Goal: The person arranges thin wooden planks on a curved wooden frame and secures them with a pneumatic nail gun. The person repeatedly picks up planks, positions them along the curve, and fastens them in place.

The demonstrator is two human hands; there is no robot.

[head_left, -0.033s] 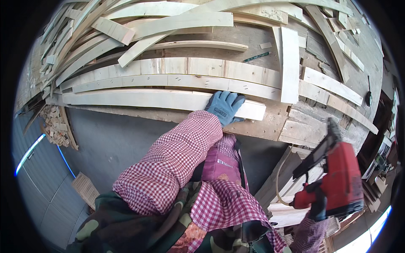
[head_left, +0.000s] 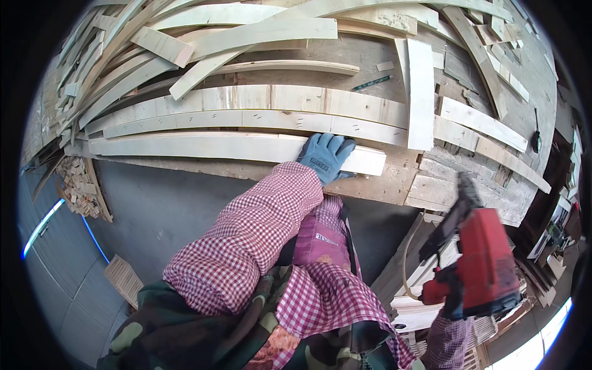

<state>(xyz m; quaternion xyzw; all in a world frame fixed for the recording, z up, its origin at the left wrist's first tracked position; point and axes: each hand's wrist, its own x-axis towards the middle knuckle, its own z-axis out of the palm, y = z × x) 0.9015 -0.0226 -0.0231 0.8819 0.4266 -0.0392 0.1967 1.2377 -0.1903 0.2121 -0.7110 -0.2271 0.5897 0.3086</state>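
Left hand [head_left: 325,159], blue-grey glove, red-checked sleeve: fingers slightly parted, holding the front board, laid across its top near its right end. Position on the board unchanged from the earlier frame.

Front board [head_left: 197,147], pale, long, gently curved: lies along the near edge of the surface [head_left: 394,185], also unmoved.

Right hand [head_left: 455,300], dark glove: partly hidden, slightly blurred; fingers wrapped round the handle of the nail gun.

Nail gun [head_left: 490,259], red body, black nose: held up at the near right corner of the surface, well apart from the front board. Since the earlier frame it has shifted a little leftward, its nose now closer to the left hand. Pale hose [head_left: 407,265] beside its handle.

Curved strip [head_left: 265,119], pale, marked with short dark dashes: just behind the front board, a wider strip [head_left: 246,97] along its far side.

Crosswise board [head_left: 420,92], pale: at the right end of these strips, pointing from the near edge toward the far edge.

Green strip [head_left: 372,83], narrow: left of the crosswise board.

Loose planks [head_left: 265,35]: heaped toward the far left corner, overlapping.
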